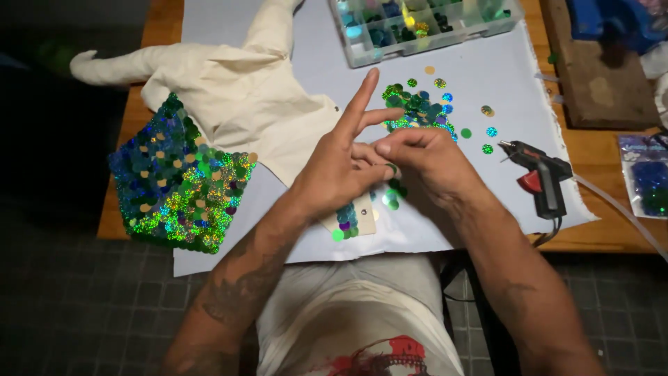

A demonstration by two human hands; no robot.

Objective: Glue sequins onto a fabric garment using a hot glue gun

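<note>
My left hand hovers over the white sheet with its index and middle fingers stretched out toward a pile of green and blue sequins. My right hand meets it, thumb and forefinger pinched on a small green sequin at the left hand's fingers. Below the hands lies a small cream fabric piece with several sequins stuck on it. To the left lies a cream cloth figure whose lower part is covered in shiny sequins.
A black and red glue gun lies on the sheet at right, its cord trailing off the table edge. A clear compartment box of sequins stands at the back. A wooden block and a bag of blue sequins sit far right.
</note>
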